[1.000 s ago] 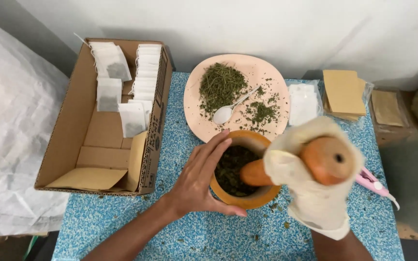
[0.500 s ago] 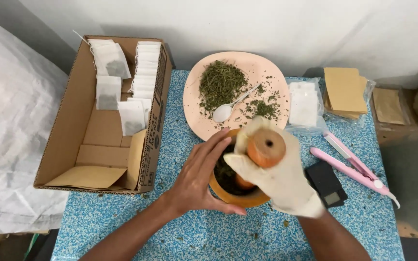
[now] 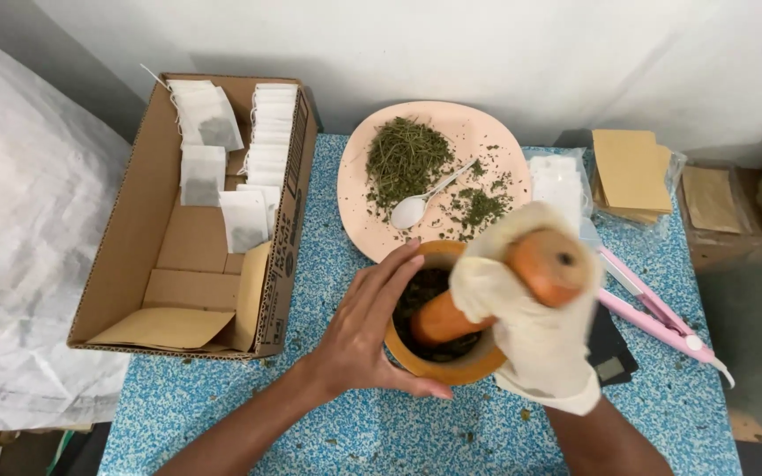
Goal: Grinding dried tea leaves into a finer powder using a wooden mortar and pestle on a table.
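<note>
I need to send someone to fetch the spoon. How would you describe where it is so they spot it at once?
Start at the blue speckled table and find the round pink plate at its far edge, just beyond the wooden mortar. The spoon lies on that plate between two heaps of dried green herbs. It is the only white, smooth thing there, its bowl pointing toward the mortar.

White wall [image 3: 487, 44] behind blue-speckled table [image 3: 328, 432]; white plastic sheet [image 3: 19, 247] left.

Your head camera looks steeply down from close above the blue speckled desk [image 3: 222, 423], facing the white wall behind it. You have only this one view, so nothing overlaps.
</note>
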